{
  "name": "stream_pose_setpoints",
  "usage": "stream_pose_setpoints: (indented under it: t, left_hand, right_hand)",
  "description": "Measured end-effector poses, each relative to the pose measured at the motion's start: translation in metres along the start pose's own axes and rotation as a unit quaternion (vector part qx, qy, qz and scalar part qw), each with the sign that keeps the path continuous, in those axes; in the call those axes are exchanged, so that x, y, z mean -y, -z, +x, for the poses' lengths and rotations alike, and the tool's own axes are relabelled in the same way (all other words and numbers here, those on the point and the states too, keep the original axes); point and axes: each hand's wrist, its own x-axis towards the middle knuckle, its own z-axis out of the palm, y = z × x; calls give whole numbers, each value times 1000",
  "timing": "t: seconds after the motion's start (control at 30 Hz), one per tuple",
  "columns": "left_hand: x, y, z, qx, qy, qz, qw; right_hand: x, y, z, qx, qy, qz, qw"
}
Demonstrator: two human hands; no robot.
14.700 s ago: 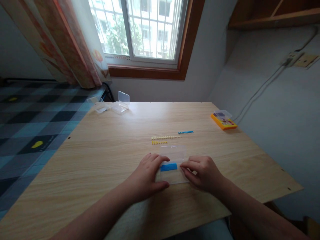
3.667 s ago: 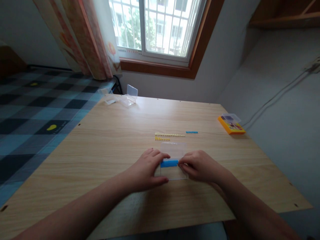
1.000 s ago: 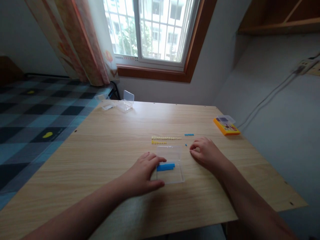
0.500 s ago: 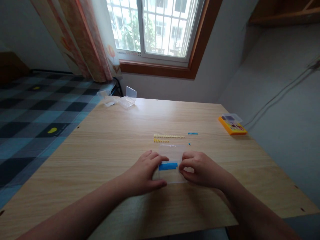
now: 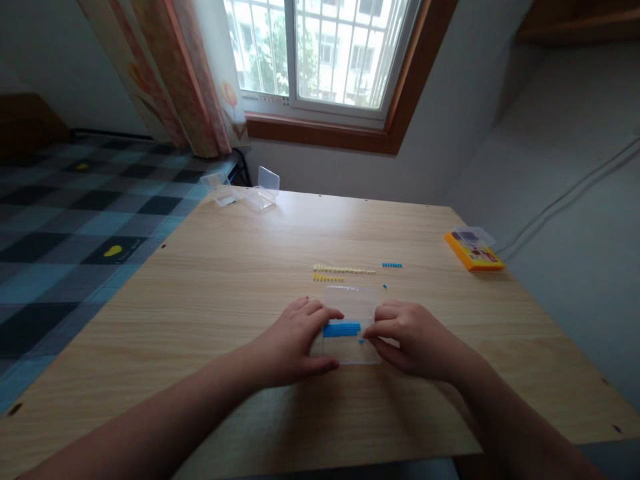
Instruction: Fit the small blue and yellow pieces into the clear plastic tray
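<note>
From my head feed, the worktop [image 5: 270,250] runs away to its far edge below the window [image 5: 330,53], with a broad stretch of bare wood between the rows and that edge. More room lies left of my left arm, out to the edge by the bed [image 5: 55,200]. The near edge passes below both hands.

One open box [image 5: 345,352] sits between my hands, its lid [image 5: 350,303] folded back on the far side. Inside are one blue block [image 5: 341,329] and one small piece [image 5: 361,341], which lies just beside my right fingertips.

My left hand [image 5: 300,347] is spread wide, thumb and fingers at the box's left end. My right hand [image 5: 413,337] has thumb and fingertips drawn nearly together over the box's right side; I cannot tell whether they grip anything.

Beyond the lid I count three rows: cream [image 5: 347,270], yellow [image 5: 328,278] and blue [image 5: 392,265], the blue with about seven pieces; the others are too small to count surely. One stray piece [image 5: 385,287] lies nearer me. Two clear containers [image 5: 261,197] stand at the far left corner, one orange case [image 5: 474,255] by the right edge.
</note>
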Motion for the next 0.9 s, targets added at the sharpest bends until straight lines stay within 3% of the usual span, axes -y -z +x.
stream_pose_setpoints:
  t: [0.17,0.5,0.9]
  left_hand:
    - [0,1,0,0,3,2,1000]
    - [-1,-1,0,-5,3,7,1000]
    - [-1,0,0,-7,7,-2,1000]
  right_hand:
    - [-3,-1,0,30,21,-4,999]
    - [-6,-6,1,15,-25,-21,999]
    - [-6,-11,3,5,-27,-10,1000]
